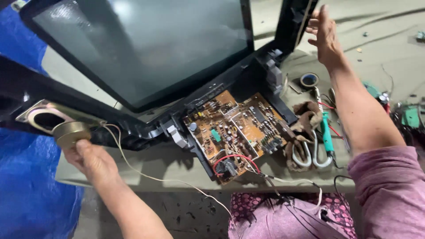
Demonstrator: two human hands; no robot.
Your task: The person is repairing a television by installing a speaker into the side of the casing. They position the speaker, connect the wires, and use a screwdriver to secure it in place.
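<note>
Grey and dusty, the workbench [389,48] carries an opened television set with its black frame [133,128] tilted over the near edge. Blue plastic sheet [26,186] hangs at the left side. The left hand [90,161] is closed on the round brass-coloured magnet of a small speaker [71,132], just below the oval speaker opening [44,118] of the frame; a thin pale wire [146,175] runs from the speaker toward the brown circuit board [237,132], which lies on the bench under the glass screen [146,48]. The right hand [325,33] is up at the far black edge of the frame, fingers apart and touching it, not clamped. Beside the board lie a brown rag [305,119], a green-handled soldering iron [326,135] and a roll of tape [309,80].
</note>
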